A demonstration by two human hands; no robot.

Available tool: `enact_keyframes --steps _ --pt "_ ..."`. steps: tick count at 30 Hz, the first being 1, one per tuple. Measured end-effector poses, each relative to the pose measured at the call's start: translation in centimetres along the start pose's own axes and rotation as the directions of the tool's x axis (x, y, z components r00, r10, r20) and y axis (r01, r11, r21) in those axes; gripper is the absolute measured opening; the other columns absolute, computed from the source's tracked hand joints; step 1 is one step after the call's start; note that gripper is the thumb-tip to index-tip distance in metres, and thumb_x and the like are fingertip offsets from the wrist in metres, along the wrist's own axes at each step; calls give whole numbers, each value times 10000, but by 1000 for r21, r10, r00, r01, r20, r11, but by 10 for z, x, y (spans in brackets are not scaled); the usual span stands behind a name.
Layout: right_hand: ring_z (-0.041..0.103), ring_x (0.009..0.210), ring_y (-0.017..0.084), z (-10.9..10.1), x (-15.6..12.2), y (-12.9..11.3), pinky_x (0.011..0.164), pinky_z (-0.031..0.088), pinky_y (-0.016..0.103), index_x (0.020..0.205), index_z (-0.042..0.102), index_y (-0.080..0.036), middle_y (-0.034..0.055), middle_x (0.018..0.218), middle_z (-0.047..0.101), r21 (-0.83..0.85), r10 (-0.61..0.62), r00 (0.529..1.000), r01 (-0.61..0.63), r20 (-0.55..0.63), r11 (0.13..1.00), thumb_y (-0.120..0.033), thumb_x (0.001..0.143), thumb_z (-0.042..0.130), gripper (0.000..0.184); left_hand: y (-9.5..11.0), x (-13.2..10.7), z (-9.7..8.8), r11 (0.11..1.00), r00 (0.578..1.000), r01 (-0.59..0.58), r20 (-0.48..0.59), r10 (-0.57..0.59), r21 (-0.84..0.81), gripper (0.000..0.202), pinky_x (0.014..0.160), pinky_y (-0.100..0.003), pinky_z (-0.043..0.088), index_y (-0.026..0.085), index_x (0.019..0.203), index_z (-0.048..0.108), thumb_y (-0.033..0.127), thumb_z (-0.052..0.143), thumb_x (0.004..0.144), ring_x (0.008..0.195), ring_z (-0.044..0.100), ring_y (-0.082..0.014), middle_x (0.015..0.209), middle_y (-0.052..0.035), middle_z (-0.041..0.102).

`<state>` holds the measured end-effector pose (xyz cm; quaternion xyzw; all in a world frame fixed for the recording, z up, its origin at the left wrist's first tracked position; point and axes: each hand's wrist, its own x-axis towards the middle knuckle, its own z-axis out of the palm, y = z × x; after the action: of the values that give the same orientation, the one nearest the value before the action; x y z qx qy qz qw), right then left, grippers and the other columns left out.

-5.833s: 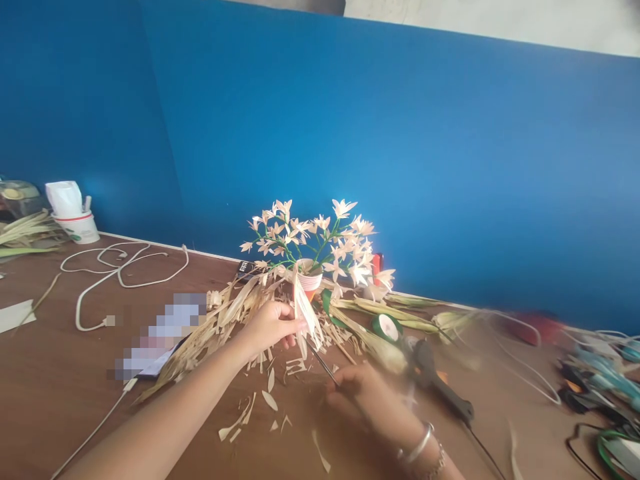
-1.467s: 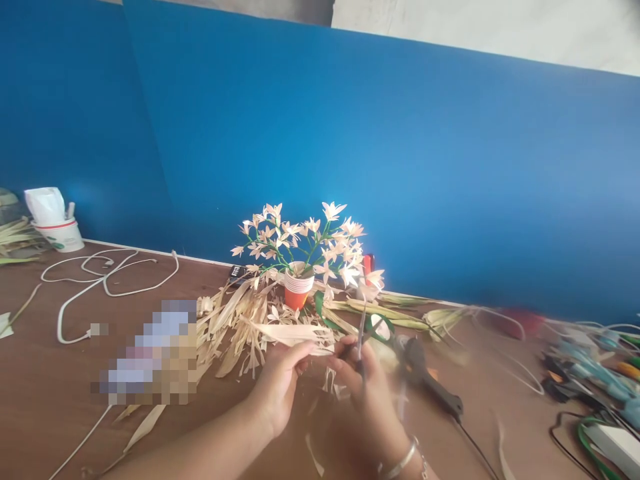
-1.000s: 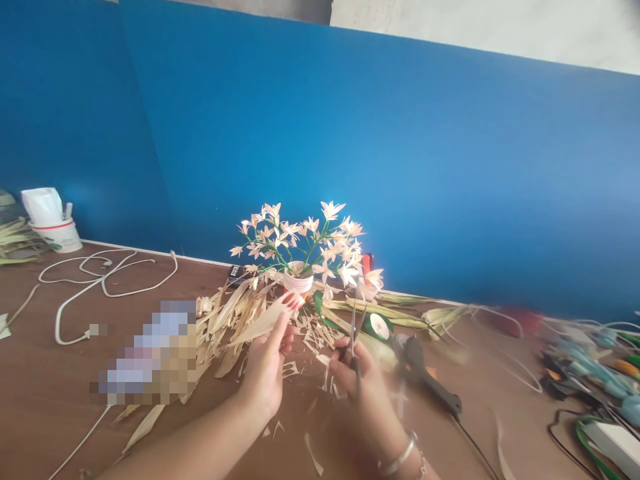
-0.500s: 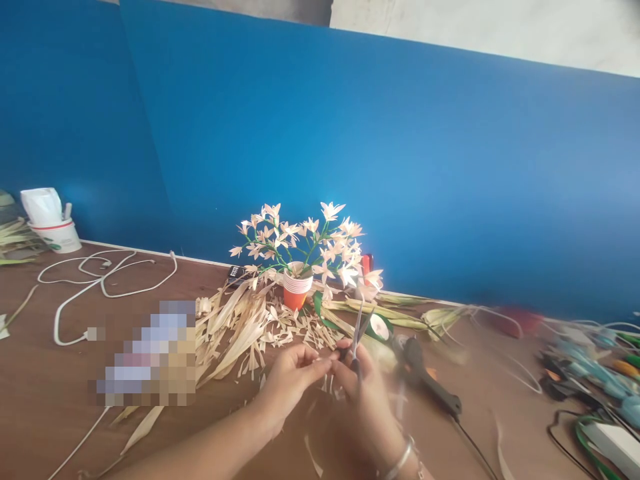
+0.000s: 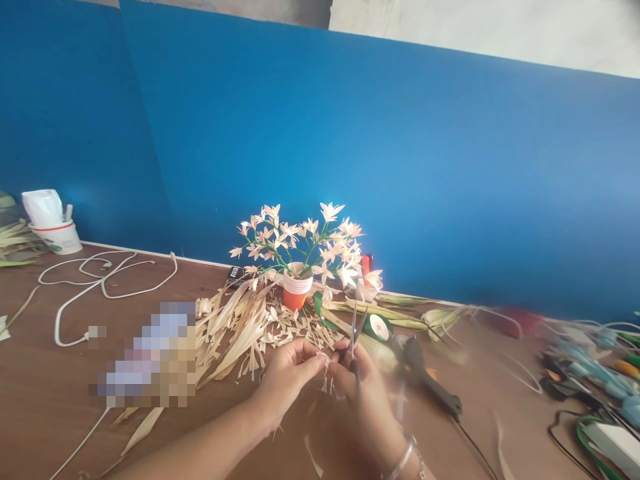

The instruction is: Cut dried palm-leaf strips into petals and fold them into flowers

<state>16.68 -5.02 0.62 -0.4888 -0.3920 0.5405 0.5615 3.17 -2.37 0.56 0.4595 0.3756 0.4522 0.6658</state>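
Note:
My left hand (image 5: 289,372) pinches a small pale leaf cutting (image 5: 325,360) between thumb and fingertips, low over the brown table (image 5: 45,393). My right hand (image 5: 361,381) is closed round a pair of scissors (image 5: 355,333), blades pointing up and slightly apart. Both hands meet at the fingertips. Just beyond them lies a heap of dried leaf strips (image 5: 240,323). Behind the heap stands an orange paper cup (image 5: 295,291) holding pale handmade flowers (image 5: 310,240) on green stems.
A black glue gun (image 5: 430,383) lies right of my hands, with green tape rolls (image 5: 377,327) beside it. White cables (image 5: 100,280) curl at the left near a white cup (image 5: 55,233). Blurred tools and wires crowd the far right. A blue wall panel (image 5: 400,167) backs the table.
The long leaf strip my left hand held up a second ago is gone from it. The hand has dropped to meet the right hand, now pinching a small cutting.

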Motion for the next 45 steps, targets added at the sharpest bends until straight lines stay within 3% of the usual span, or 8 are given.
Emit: enact_keyframes --steps 10,16,21,28,35,38,42,45 --pt "517 558 117 -1 2 2 527 403 235 877 528 -209 -39 686 561 -60 -42 998 45 43 997 -328 610 772 380 3 6 -6 976 997 14 77 -32 219 131 627 -245 412 159 772 609 161 650 648 629 550 -128 653 8 610" --pt "471 557 104 -1 3 -6 526 380 218 818 540 -181 -33 647 558 -118 -73 997 69 -25 991 -333 564 767 373 1 5 -5 990 998 61 27 -64 127 195 687 -269 433 151 853 609 182 658 667 693 567 -137 732 -17 626" --pt "506 560 125 2 0 -6 531 398 239 836 524 -193 -20 664 578 -107 -15 1000 15 2 994 -328 593 728 345 -1 5 -4 998 1000 -6 24 4 60 222 689 -278 437 173 916 556 176 622 704 713 561 -143 722 2 593" --pt "509 525 118 1 1 0 501 399 233 885 522 -203 -39 662 552 -83 -1 1000 3 25 997 -308 595 758 388 1 6 -8 959 992 -102 103 77 265 234 662 -273 409 177 918 578 114 596 693 685 552 -142 708 3 607" --pt "515 574 129 3 1 -7 524 412 228 822 553 -199 -23 664 573 -63 -93 993 89 -69 994 -345 559 781 378 -2 -1 1 979 979 201 41 -199 -45 195 607 -234 358 147 736 597 238 725 620 615 489 -102 652 14 586" --pt "502 546 116 4 1 -2 499 388 222 863 532 -217 -31 689 564 18 -51 997 52 -58 998 -358 576 773 401 -6 -1 3 977 984 176 10 -176 -122 196 539 -220 301 143 638 581 279 722 625 536 405 -76 573 35 528" --pt "475 509 101 4 1 1 474 357 212 848 538 -213 -41 660 542 63 -2 997 6 -75 998 -431 602 739 386 -3 3 0 996 996 87 -37 -87 -2 171 531 -225 304 148 623 591 280 699 638 529 415 -85 555 35 531" --pt "491 520 110 4 1 -2 480 366 213 814 546 -206 -44 631 541 47 11 997 -8 -82 999 -409 563 764 389 3 6 -5 984 993 116 -7 -116 136 170 514 -226 299 153 602 581 265 709 617 509 427 -92 513 40 526"
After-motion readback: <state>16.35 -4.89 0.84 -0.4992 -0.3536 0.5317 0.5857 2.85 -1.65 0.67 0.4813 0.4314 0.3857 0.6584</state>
